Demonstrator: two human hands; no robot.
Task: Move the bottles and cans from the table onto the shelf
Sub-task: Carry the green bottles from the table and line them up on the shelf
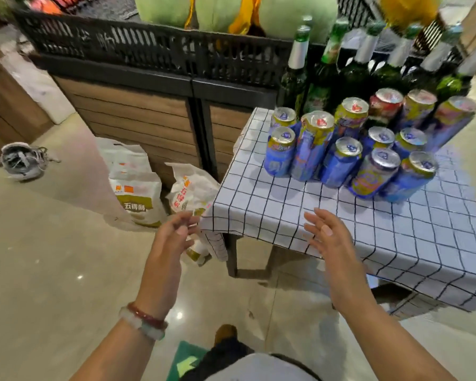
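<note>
We stand on a glossy beige tiled floor (52,257), looking down at a small bench (396,243) draped in a white cloth with a dark grid pattern. On its far half stands a tight cluster of drink cans (349,149), mostly blue with yellow rims, all upright, with one red can (384,105) in the back row. Just behind them a row of green glass bottles (368,64) with silver foil necks stands upright along the bench's far edge. The near half of the cloth is bare.

Beyond the bench runs a long display shelf (149,86) with wood-slat panels and a black lattice rail on top; large pale green rounded items (217,9) sit above the rail.

Our left hand (171,237) hovers over the floor just off the bench's near left corner, fingers (186,221) loosely spread and holding nothing. Two bead bracelets (143,320), one dark red and one pale, circle that wrist. Our right hand (327,237) hangs above the bench's near edge, palm turned inward, fingers extended and apart, likewise empty and well short of the cans.

Against the shelf's base lean two white printed sacks (138,193), and a grey shoe (22,160) lies farther left on the floor.
</note>
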